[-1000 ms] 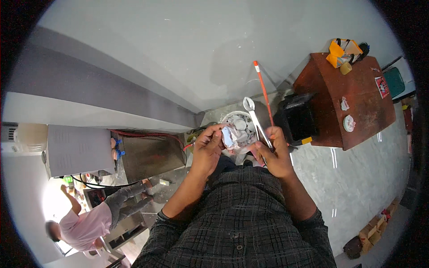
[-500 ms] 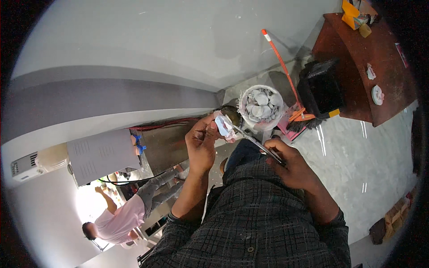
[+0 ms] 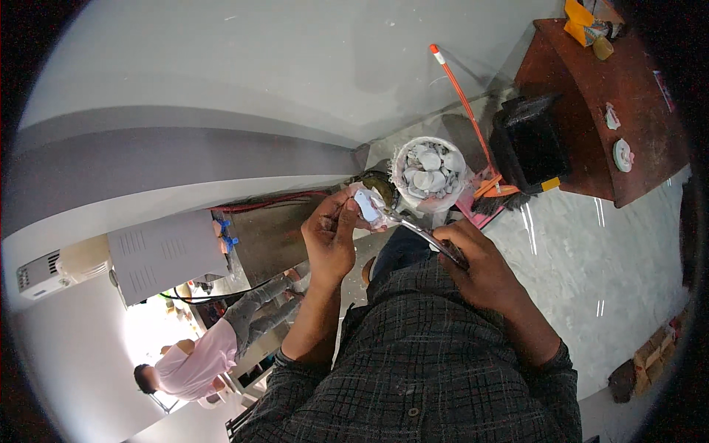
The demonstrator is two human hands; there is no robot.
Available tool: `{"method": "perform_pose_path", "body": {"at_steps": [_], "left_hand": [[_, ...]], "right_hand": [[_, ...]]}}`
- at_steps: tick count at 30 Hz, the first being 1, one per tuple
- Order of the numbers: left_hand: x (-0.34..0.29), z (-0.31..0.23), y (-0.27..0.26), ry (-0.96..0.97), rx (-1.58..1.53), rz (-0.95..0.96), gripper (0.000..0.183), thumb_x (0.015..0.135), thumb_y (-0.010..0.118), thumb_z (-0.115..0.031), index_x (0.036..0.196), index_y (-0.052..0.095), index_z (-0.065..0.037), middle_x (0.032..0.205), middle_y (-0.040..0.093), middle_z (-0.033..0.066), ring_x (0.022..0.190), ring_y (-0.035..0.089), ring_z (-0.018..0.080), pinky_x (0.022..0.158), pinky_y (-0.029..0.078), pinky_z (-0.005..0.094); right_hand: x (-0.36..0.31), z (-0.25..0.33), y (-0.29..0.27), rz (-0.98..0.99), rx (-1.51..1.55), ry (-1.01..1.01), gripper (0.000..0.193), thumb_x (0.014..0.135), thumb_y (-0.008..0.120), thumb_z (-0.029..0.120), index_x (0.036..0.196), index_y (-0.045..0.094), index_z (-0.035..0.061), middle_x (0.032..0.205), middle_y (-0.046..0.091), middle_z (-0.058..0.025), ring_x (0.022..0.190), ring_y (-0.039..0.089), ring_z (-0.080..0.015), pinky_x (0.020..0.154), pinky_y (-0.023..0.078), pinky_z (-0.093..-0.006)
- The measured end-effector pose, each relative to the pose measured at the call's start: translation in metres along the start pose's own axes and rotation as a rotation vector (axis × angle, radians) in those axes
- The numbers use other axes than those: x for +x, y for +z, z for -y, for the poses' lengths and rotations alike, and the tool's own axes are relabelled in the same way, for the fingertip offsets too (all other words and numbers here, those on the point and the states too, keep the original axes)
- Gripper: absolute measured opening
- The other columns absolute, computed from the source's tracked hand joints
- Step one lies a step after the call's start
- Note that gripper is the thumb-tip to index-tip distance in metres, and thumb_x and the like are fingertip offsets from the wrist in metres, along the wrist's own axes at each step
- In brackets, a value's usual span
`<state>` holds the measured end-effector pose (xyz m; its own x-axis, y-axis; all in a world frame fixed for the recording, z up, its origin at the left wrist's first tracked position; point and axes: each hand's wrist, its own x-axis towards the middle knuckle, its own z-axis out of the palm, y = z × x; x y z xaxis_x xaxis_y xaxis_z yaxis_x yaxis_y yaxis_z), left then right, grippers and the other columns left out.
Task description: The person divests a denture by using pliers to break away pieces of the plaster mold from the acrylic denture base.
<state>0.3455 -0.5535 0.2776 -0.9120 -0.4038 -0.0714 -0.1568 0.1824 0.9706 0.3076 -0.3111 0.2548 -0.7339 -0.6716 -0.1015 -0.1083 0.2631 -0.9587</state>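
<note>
My left hand (image 3: pixel 327 240) pinches a small pale-blue and white piece with pinkish, ragged edges (image 3: pixel 366 207); its exact kind is unclear. Closed around a slim metal hand tool (image 3: pixel 417 230) is my right hand (image 3: pixel 478 267). The tool's tip meets the right side of the piece, but I cannot tell whether it has one blade or two jaws. Just beyond my hands stands a round white bucket (image 3: pixel 397 171), filled with whitish, plaster-like chunks (image 3: pixel 430 177).
Right of the bucket are a pink dustpan (image 3: pixel 484 220), a red-handled stick (image 3: pixel 463 100) and a black bin (image 3: pixel 533 144). A brown desk (image 3: pixel 583 125) stands at far right. Left, a person in a pink shirt (image 3: pixel 199 362) is beyond a grey metal cabinet (image 3: pixel 168 255).
The tool's tip has shifted slightly against the piece, and my left hand has turned it a little. In the background, the person's raised arm has come down.
</note>
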Motion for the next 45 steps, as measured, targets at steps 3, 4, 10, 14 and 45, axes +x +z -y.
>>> {"method": "perform_pose_path", "body": {"at_steps": [3,4,10,14,45], "left_hand": [[0.000,-0.001,0.000,0.039,0.027,0.015,0.029,0.099,0.054,-0.012,0.114,0.059,0.013,0.089,0.068,0.0147,0.072,0.067,0.0173,0.064,0.055,0.0293],[0.000,-0.001,0.001,0.058,0.036,0.022,0.029,0.099,0.054,-0.012,0.114,0.059,0.013,0.089,0.068,0.0149,0.072,0.067,0.0175,0.063,0.055,0.0293],[0.004,0.005,0.007,-0.058,-0.114,0.041,0.028,0.099,0.054,-0.012,0.112,0.059,0.012,0.086,0.068,0.0148,0.066,0.066,0.0179,0.059,0.055,0.0302],[0.005,0.011,0.007,-0.037,-0.140,0.038,0.027,0.099,0.054,-0.012,0.111,0.058,0.012,0.086,0.068,0.0147,0.064,0.066,0.0185,0.058,0.055,0.0306],[0.002,0.013,0.004,-0.043,-0.642,0.139,0.022,0.090,0.052,-0.002,0.111,0.051,-0.005,0.083,0.060,0.0090,0.062,0.061,0.0218,0.051,0.054,0.0352]], "right_hand": [[0.000,0.000,-0.001,0.001,-0.038,-0.018,0.040,0.081,0.063,-0.002,0.119,0.055,0.0076,0.111,0.056,-0.0165,0.108,0.057,-0.0380,0.090,0.047,-0.0431],[-0.001,-0.001,-0.002,0.003,-0.051,-0.022,0.040,0.081,0.063,-0.003,0.119,0.055,0.0078,0.111,0.056,-0.0163,0.107,0.057,-0.0382,0.089,0.048,-0.0430],[-0.003,0.003,0.001,0.014,0.077,0.096,0.035,0.085,0.062,-0.001,0.115,0.047,0.0072,0.100,0.060,-0.0205,0.096,0.062,-0.0419,0.080,0.049,-0.0467],[-0.003,0.004,0.006,0.001,0.123,0.286,0.030,0.090,0.060,0.005,0.112,0.041,0.0076,0.087,0.061,-0.0223,0.087,0.064,-0.0430,0.076,0.049,-0.0492],[-0.012,0.021,-0.006,0.094,0.198,0.010,0.020,0.092,0.061,0.008,0.109,0.052,0.0023,0.093,0.061,-0.0184,0.086,0.064,-0.0373,0.073,0.048,-0.0405]]}}
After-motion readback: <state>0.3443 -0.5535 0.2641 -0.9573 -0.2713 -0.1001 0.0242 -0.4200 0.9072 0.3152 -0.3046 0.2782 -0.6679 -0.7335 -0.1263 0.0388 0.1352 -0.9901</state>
